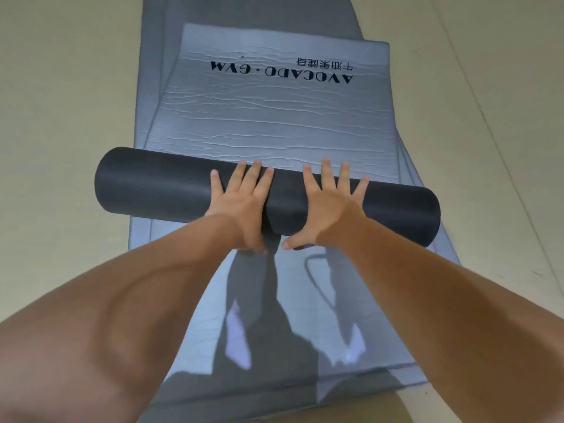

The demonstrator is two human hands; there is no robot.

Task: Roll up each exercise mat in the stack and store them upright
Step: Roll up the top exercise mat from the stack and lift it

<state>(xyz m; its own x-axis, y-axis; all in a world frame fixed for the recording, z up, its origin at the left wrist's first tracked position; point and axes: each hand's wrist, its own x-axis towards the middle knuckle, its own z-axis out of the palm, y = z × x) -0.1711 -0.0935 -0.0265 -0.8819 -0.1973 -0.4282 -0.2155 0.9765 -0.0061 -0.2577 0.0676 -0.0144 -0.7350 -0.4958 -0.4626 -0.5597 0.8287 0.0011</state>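
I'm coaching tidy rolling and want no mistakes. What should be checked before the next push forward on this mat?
1. Grip: left hand and right hand press flat on the roll, near its middle: ok.
2. Roll parallel to the mat's far edge: roughly so: ok.
3. Roll ends flush, no telescoping: cannot tell from this angle.
4. Unrolled stretch ahead lies flat with nothing on it, only surface wrinkles: ok.
5. Lower mats lined up under the top one: they stick out askew: not ok.
6. Spot for upright storage: not in view: cannot tell.
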